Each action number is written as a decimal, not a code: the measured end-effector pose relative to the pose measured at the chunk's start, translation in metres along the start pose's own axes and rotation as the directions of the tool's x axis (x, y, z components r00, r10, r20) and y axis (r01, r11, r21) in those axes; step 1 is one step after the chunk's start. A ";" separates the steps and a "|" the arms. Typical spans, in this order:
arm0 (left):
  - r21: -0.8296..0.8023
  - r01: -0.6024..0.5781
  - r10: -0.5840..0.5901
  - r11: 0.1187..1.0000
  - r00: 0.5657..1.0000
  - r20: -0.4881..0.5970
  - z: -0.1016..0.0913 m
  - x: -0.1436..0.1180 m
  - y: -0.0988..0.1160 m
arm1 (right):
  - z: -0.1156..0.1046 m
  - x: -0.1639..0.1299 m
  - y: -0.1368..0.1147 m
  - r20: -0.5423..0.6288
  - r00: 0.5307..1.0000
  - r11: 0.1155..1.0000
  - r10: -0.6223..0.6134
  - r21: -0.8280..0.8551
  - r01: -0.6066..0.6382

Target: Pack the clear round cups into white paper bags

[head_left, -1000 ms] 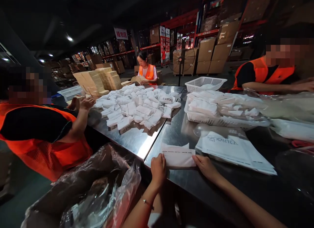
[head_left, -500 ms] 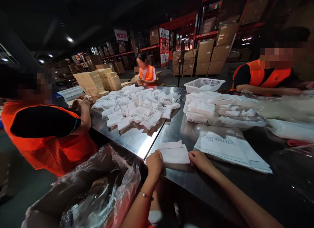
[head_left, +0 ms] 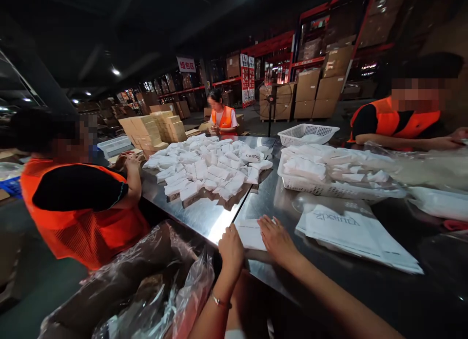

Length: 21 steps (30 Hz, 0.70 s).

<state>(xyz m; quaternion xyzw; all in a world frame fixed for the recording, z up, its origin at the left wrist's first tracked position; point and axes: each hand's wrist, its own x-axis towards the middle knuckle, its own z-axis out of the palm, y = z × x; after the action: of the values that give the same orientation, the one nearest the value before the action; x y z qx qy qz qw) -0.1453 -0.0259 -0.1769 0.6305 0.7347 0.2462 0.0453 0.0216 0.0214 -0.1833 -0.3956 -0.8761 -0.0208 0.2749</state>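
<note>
A folded white plastic mailing bag (head_left: pixel 250 235) lies on the metal table near its front edge. My left hand (head_left: pixel 231 250) is closed on the bag's left edge, fingers curled. Across the bag's right part my right hand (head_left: pixel 277 239) lies flat, fingers stretched out and pressing on it, hiding that end. To the right is a stack of flat white printed bags (head_left: pixel 353 232). Beyond my hands spreads a big heap of small filled white packets (head_left: pixel 215 166).
A white basket (head_left: pixel 310 185) of packets stands right, with another white basket (head_left: pixel 309 132) behind. An open carton with a plastic liner (head_left: pixel 146 271) is at lower left. Co-workers in orange vests sit left (head_left: pixel 84 202), far (head_left: pixel 227 117) and right (head_left: pixel 413 122). Small boxes (head_left: pixel 142 134) are stacked at back left.
My right hand has moved from the bag's right edge to lie flat on top of it. My left hand keeps its hold on the left edge. The view has shifted slightly.
</note>
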 end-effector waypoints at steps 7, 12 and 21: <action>-0.018 -0.393 0.394 0.919 0.918 0.048 0.039 0.022 0.029 | 0.037 -0.002 0.011 0.047 0.999 0.994 -0.024 -0.109 0.029; 0.064 -0.283 0.283 0.957 0.959 0.006 0.063 0.018 0.028 | 0.054 -0.009 0.034 0.020 0.989 0.979 0.143 -0.152 -0.139; 0.188 -0.003 0.015 0.982 0.998 -0.063 0.050 0.017 0.025 | 0.060 -0.019 0.039 -0.016 0.960 0.960 0.281 -0.007 -0.281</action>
<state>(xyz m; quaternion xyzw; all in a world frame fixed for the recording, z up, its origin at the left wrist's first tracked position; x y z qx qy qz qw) -0.1072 0.0072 -0.2058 0.6271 0.7528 0.1960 -0.0393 0.0314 0.0498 -0.2506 -0.5171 -0.8089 0.0116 0.2796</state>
